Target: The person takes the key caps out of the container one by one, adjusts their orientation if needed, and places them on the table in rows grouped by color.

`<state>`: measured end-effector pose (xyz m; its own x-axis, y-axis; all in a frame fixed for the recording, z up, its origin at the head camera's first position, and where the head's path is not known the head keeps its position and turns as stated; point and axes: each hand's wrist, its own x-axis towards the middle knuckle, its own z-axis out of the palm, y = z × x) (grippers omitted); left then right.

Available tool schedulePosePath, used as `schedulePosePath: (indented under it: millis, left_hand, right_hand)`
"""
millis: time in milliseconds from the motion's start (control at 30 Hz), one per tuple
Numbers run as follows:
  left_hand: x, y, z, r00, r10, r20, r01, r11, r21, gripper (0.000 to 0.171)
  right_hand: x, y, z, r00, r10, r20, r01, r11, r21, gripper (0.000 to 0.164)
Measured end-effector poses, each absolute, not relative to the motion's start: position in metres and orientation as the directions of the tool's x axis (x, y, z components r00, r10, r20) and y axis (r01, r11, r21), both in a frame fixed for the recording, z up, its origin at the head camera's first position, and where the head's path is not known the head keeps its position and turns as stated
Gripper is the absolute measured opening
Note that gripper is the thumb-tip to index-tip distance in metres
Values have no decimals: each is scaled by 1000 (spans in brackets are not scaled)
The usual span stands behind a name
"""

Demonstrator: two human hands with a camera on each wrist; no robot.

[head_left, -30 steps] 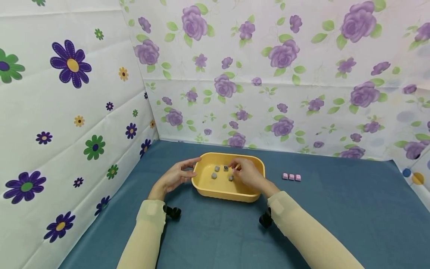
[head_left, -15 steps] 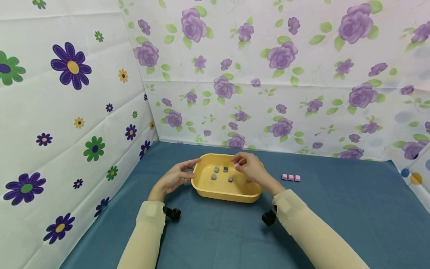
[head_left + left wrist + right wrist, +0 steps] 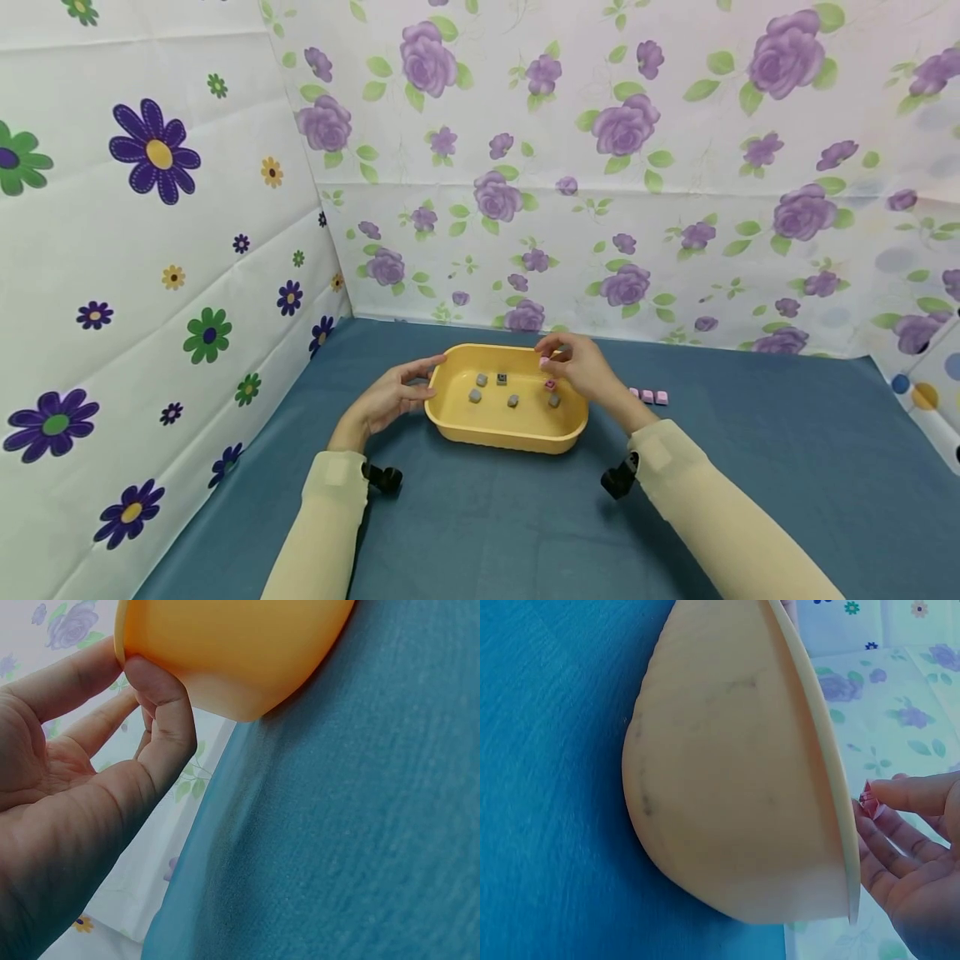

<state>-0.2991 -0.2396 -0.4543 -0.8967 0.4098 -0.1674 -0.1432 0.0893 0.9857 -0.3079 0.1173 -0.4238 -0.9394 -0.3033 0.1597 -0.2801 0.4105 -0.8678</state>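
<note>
My left hand [image 3: 392, 398] pinches the left rim of a yellow plastic tray [image 3: 506, 437], thumb and fingertips meeting at the edge [image 3: 120, 634] in the left wrist view. Over the tray's right half, my right hand [image 3: 581, 367] holds a small pink keycap [image 3: 544, 363] between thumb and fingertips. The same keycap [image 3: 869, 799] shows its hollow underside in the right wrist view, level with the rim. Scattered on the tray floor are several grey keycaps [image 3: 475, 396], some upturned. Another pink keycap [image 3: 551, 385] lies in the tray below my right hand, hollow side showing.
A short row of pink keycaps [image 3: 647, 397] sits on the blue cloth [image 3: 750, 450] right of the tray, partly behind my right wrist. Flowered sheets [image 3: 555, 167] hang behind and at the left.
My right hand has moved rightward and risen over the tray with the pink keycap. Another pink keycap and a grey one in the tray have come into view. The left hand keeps its grip.
</note>
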Motion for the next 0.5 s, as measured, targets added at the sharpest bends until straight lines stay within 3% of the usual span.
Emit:
schedulePosePath:
  millis: [500]
  left_hand:
    - [-299,-240,-455,-898,410,-158,-134,88,987,66]
  right_hand:
    - [-309,143,-420,-934,-310,178,-303,425,-853,22]
